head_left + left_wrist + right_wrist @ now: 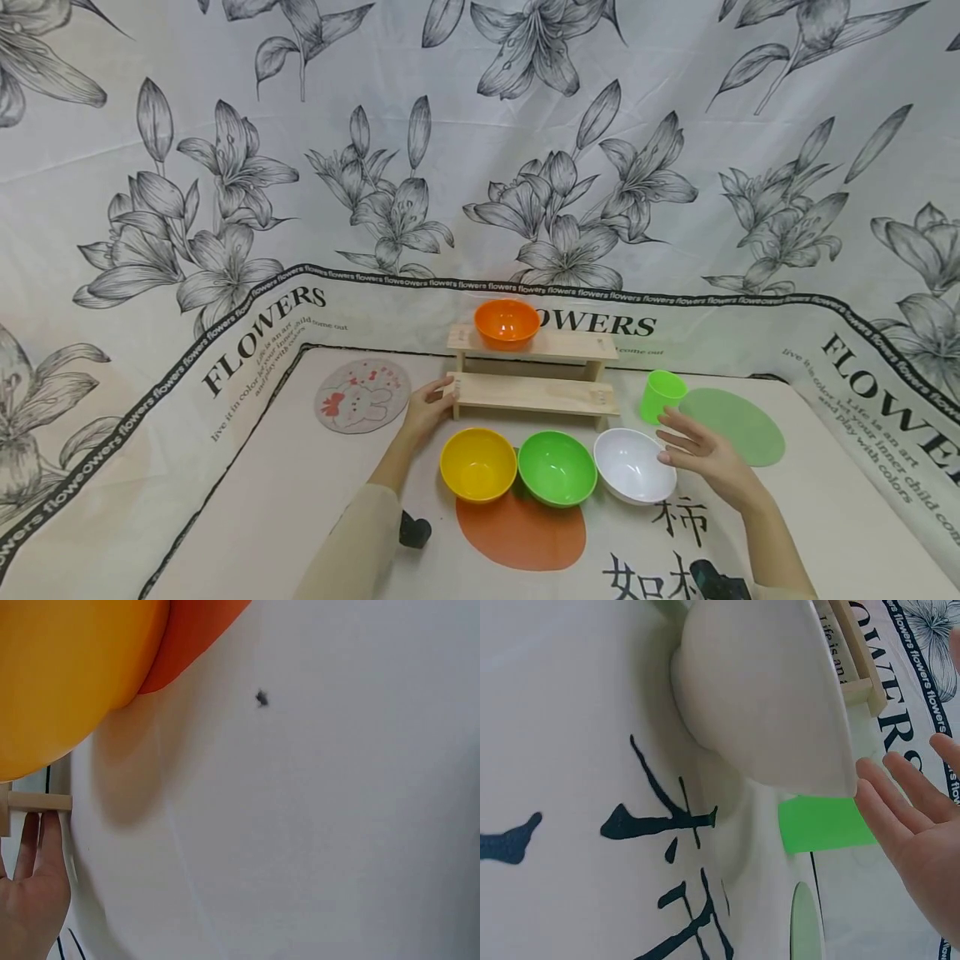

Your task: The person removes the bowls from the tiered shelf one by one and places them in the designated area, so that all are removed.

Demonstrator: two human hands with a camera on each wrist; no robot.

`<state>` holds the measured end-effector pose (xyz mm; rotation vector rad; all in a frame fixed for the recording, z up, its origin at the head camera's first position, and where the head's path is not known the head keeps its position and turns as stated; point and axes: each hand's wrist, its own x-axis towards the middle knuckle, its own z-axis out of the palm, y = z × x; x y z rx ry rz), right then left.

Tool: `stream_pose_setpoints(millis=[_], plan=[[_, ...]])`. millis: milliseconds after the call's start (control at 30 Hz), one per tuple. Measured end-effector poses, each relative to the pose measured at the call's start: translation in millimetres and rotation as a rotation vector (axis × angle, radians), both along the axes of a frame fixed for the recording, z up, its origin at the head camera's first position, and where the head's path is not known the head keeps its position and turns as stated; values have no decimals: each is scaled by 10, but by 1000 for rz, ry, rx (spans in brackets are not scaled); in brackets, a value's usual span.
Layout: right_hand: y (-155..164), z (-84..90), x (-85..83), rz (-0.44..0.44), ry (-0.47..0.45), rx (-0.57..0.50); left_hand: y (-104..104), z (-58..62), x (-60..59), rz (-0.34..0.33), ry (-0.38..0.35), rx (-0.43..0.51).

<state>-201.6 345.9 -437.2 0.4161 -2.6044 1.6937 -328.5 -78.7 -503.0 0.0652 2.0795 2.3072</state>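
My left hand (429,409) is at the left end of a two-step wooden stand (536,392). In the left wrist view, its extended fingers (50,836) touch the end of the wood. An orange bowl (507,325) sits on the stand's upper step. In front stand a yellow bowl (478,466), a green bowl (557,468) and a white bowl (634,467), side by side. My right hand (705,454) hovers at the white bowl's right rim with fingers spread and nothing held; the right wrist view shows its fingertips right by that rim.
A bright green cup (663,396) stands right of the wooden stand, beside a green round mat (738,427). A mat with a rabbit drawing (363,397) lies to the left. An orange round patch (521,533) lies under the bowls' front. Flower-printed cloth (390,208) hangs behind.
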Motion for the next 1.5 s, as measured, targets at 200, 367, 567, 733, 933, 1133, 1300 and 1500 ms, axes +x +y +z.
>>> stream_pose_setpoints(millis=[200,367,567,733,933,1133,1300,1500], plan=[[-85,94,-113,1,16,-5,-13,-5,-2,1,19,-19],[-154,151,-219,14,17,-18,-17,-9,-5,3,29,-17],[-246,251,-321,24,23,-10,-16,-24,-20,0,31,-20],[-326,318,-414,64,32,-66,-18,20,8,-13,41,-20],[-433,398,-517,75,28,-62,-19,-16,-11,6,38,-39],[-536,471,-621,101,22,-87,-19,-23,-24,8,35,-38],[-630,521,-712,130,29,-140,-24,-21,-30,-1,29,-40],[-723,575,-813,138,22,-157,-24,97,49,-23,14,-37]])
